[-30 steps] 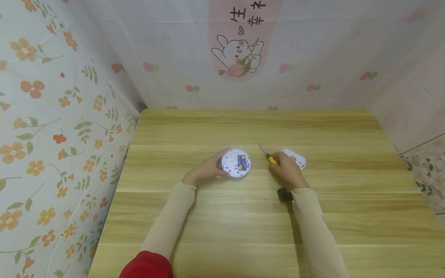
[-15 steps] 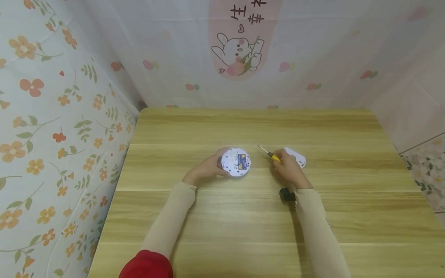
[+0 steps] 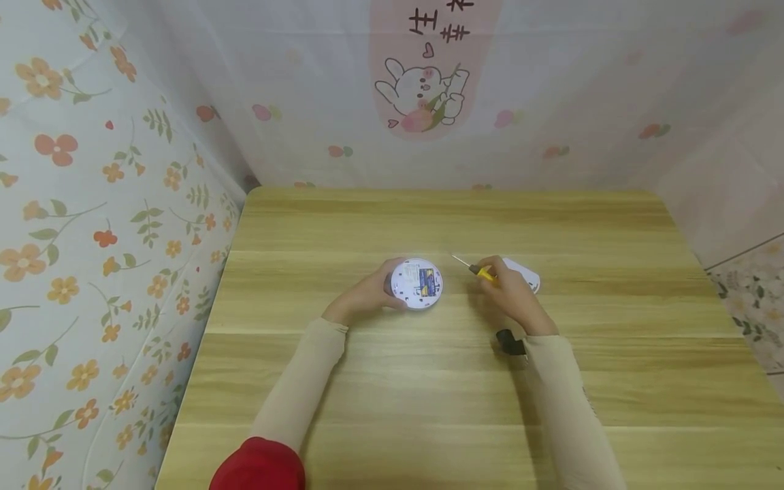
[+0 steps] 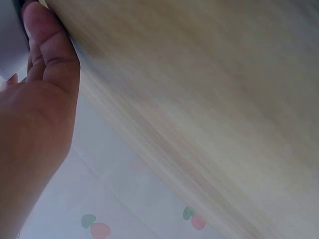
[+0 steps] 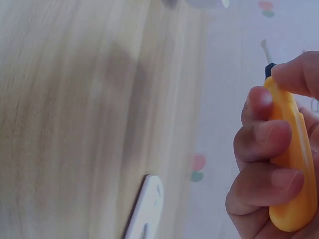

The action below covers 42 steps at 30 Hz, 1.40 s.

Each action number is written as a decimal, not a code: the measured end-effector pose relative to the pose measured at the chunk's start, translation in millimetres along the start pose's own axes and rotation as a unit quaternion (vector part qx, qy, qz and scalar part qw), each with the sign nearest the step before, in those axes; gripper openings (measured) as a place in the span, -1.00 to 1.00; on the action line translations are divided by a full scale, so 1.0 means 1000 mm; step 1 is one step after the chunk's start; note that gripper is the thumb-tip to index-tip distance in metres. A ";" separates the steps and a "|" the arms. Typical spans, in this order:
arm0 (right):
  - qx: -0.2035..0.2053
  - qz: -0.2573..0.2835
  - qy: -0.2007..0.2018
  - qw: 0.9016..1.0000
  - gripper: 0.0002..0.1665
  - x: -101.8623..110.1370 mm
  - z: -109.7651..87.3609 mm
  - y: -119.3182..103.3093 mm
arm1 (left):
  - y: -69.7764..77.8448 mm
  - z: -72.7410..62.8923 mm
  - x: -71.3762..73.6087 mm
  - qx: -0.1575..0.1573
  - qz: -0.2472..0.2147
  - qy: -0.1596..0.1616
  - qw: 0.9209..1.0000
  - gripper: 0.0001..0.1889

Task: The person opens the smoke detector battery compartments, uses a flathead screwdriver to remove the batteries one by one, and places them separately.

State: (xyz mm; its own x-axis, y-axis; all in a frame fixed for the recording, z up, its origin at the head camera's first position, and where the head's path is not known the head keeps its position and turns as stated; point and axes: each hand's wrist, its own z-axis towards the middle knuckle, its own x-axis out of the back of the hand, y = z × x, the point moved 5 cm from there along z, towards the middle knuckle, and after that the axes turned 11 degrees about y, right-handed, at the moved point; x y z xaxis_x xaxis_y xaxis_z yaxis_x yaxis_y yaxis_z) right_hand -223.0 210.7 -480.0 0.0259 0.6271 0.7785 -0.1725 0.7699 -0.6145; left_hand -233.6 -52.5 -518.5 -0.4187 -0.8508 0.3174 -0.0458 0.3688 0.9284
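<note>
My left hand (image 3: pixel 369 291) grips the left edge of a round white device (image 3: pixel 410 292) held above the table. Its face, turned up toward the head camera, carries a blue and yellow patch and several small slots. The left wrist view shows only part of that hand (image 4: pixel 52 64) at the device's side. In my right hand (image 3: pixel 511 296) is a screwdriver (image 5: pixel 294 144) with a yellow handle, the fingers curled round it. Its thin metal shaft (image 3: pixel 462 259) points left toward the device, apart from it. A white flat plate (image 3: pixel 522 273) lies on the table beyond the right hand, partly hidden by it.
A black strap-like piece (image 3: pixel 510 342) shows beside the right wrist. The wooden table (image 3: pixel 416 422) reaches back to a white cloth (image 3: pixel 294 88) printed with a rabbit and fruit. A flowered cloth (image 3: pixel 92 272) hangs along the left side.
My right hand has shifted slightly to the right, and the screwdriver lies at a flatter angle, more of its handle showing. The left hand and the round device have stayed almost still.
</note>
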 end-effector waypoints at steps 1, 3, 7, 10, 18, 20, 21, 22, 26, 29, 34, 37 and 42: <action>0.003 -0.003 -0.001 1.000 -0.67 0.001 -0.001 -0.002 | -0.001 0.001 0.000 -0.001 0.002 0.000 1.000 0.01; 0.003 -0.009 -0.006 1.000 -0.67 0.001 -0.003 -0.006 | -0.001 0.001 0.000 -0.002 0.002 -0.001 1.000 0.01; 0.000 -0.022 -0.018 1.000 -0.68 0.001 -0.010 -0.012 | -0.002 0.002 0.000 -0.004 -0.001 -0.003 1.000 0.01; 0.007 -0.029 -0.028 0.999 -0.69 -0.001 -0.017 -0.018 | -0.003 0.001 0.000 -0.002 0.003 -0.003 1.000 0.02; 0.063 -0.069 -0.031 0.995 -0.70 -0.008 -0.026 -0.029 | -0.002 -0.001 0.002 0.006 0.013 0.005 1.000 0.03; 0.079 -0.079 -0.030 0.993 -0.71 -0.008 -0.027 -0.033 | -0.003 -0.001 0.002 0.008 0.018 0.007 1.000 0.04; 0.087 -0.083 -0.031 0.992 -0.71 -0.009 -0.027 -0.035 | -0.003 -0.001 0.002 0.009 0.019 0.007 1.000 0.04; 0.094 -0.089 -0.031 0.991 -0.72 -0.009 -0.028 -0.037 | -0.003 -0.001 0.002 0.009 0.020 0.007 1.000 0.03; 0.115 -0.104 -0.033 0.987 -0.72 -0.009 -0.028 -0.042 | -0.004 0.001 0.001 0.008 0.017 0.005 1.000 0.02; 0.129 -0.111 -0.033 0.985 -0.72 -0.010 -0.028 -0.044 | -0.004 0.000 0.001 0.009 0.016 0.005 1.000 0.02; 0.142 -0.117 -0.044 0.982 -0.72 -0.010 -0.028 -0.048 | -0.003 -0.001 0.002 0.007 0.022 0.007 1.000 0.01; 0.139 -0.120 -0.058 0.981 -0.70 -0.010 -0.027 -0.050 | -0.003 -0.001 0.002 0.006 0.023 0.006 1.000 0.01; 0.131 -0.118 -0.086 0.980 -0.70 -0.009 -0.023 -0.055 | -0.004 -0.001 0.002 0.010 0.026 0.004 1.000 0.02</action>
State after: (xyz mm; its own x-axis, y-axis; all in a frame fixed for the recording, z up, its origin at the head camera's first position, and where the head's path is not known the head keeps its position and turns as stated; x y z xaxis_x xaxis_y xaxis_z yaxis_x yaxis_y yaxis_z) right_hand -190.8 165.2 -456.2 -0.0661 0.3880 0.9193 -0.4301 0.8203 -0.3771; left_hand -233.4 -55.6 -521.0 -0.4142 -0.8333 0.3661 -0.0430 0.4197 0.9066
